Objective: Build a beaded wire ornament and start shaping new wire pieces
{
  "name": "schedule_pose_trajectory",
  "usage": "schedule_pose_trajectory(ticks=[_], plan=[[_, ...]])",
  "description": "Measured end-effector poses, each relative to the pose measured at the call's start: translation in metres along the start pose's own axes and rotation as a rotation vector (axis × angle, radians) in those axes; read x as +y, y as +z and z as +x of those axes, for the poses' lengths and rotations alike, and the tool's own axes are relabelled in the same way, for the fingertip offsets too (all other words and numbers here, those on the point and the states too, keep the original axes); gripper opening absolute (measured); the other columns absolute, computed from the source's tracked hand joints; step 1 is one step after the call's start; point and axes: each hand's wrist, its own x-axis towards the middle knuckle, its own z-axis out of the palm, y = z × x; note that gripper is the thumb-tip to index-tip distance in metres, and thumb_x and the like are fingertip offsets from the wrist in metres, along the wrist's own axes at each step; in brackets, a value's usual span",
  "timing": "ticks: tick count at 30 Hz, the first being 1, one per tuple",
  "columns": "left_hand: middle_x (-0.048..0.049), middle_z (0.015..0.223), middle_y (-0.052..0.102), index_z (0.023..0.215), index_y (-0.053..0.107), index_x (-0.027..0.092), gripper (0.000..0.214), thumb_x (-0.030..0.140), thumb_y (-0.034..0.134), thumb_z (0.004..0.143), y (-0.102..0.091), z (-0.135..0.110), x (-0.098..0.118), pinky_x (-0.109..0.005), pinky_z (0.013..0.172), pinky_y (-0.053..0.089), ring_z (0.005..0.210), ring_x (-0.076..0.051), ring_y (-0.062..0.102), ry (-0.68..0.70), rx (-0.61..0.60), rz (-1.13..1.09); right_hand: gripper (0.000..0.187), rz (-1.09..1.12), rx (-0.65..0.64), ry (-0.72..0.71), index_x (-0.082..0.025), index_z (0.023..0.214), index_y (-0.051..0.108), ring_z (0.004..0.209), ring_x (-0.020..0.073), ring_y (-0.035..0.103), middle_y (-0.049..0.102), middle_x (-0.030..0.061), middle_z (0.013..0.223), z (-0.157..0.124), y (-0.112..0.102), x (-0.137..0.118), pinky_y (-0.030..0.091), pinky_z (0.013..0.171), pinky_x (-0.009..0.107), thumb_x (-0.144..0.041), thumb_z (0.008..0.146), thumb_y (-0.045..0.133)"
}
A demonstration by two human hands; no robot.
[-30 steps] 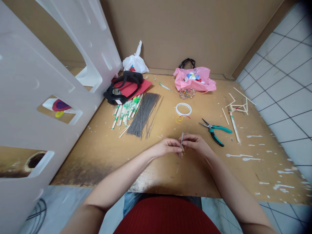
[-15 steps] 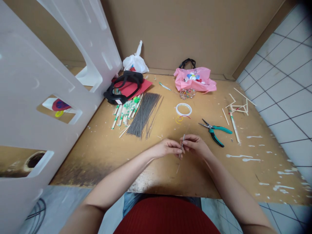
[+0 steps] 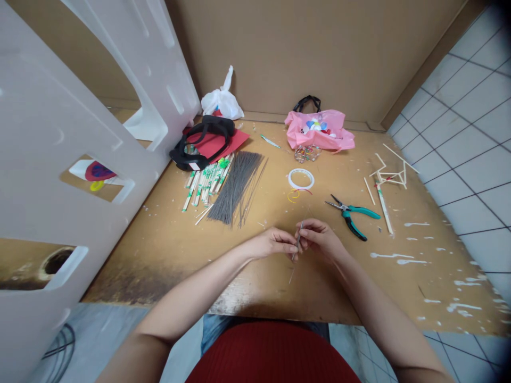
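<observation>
A thin grey wire [image 3: 302, 225] slants upright between my two hands, over the front middle of the table. My left hand [image 3: 278, 243] is closed, pinching it low between thumb and fingers. My right hand [image 3: 317, 236] pinches the same piece higher up, its fingertips nearly touching the left ones. A fine tail of the wire pokes out below the fingers, and the part inside the grip is hidden. Beyond the hands lies a roll of white tape [image 3: 289, 180] with short yellow and red strands beside it. Teal-handled pliers [image 3: 348, 213] rest open to the right.
Left of centre lie a bundle of grey wires [image 3: 235, 186], wrapped chopsticks [image 3: 199, 186] and a black head strap [image 3: 203, 143] on red paper. A pink bag [image 3: 339, 135] and a white bag [image 3: 221, 102] stand behind. A wooden stick frame [image 3: 393, 178] sits right; a white plastic panel [image 3: 48, 117] borders the left.
The wire's upper end has shifted very slightly right and tilted a little in my fingers. Both hands keep nearly the same place and grip.
</observation>
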Motion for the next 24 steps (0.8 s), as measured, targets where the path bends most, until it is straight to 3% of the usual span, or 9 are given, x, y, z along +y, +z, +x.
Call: schedule_pose_trajectory(ticks=[9,16,21,24], plan=[[-0.004,0.068,0.066,0.076,0.069,0.01,0.028,0.036,0.073,0.066,0.0002,-0.0001,0.0004,-0.027,0.071,0.049,0.065,-0.013,0.063,0.0,-0.042,0.036,0.017,-0.005,0.023,-0.003,-0.019,0.073,0.066,0.044,0.0089,0.052,0.065,-0.0017,0.057,-0.0016,0.0032,-0.0018,0.044,0.043,0.023,-0.031,0.064,0.075],[-0.0042,0.067,0.067,0.077,0.069,0.01,0.029,0.036,0.074,0.065,0.0011,0.0008,-0.0013,-0.027,0.069,0.049,0.064,-0.013,0.063,-0.008,-0.039,0.007,0.017,0.001,0.035,-0.015,-0.021,0.078,0.067,0.046,0.0079,0.054,0.068,-0.0014,0.067,-0.0009,0.0009,-0.003,0.046,0.047,0.023,-0.03,0.065,0.075],[-0.005,0.068,0.068,0.078,0.069,0.01,0.031,0.035,0.076,0.061,0.0014,0.0035,-0.004,-0.027,0.071,0.048,0.065,-0.013,0.062,0.009,0.05,0.035,0.016,-0.151,0.107,-0.092,-0.02,0.074,0.067,0.056,0.0097,0.058,0.068,0.0001,0.066,-0.0013,-0.0015,-0.004,0.047,0.056,0.024,-0.03,0.065,0.075],[-0.0057,0.073,0.07,0.079,0.07,0.011,0.031,0.034,0.076,0.06,0.0009,0.004,-0.0026,-0.024,0.069,0.046,0.066,-0.011,0.06,0.012,0.102,0.077,0.018,-0.177,0.115,-0.085,-0.019,0.074,0.066,0.054,0.0107,0.058,0.068,0.0003,0.066,-0.0016,-0.0004,-0.0051,0.048,0.054,0.025,-0.032,0.065,0.074]])
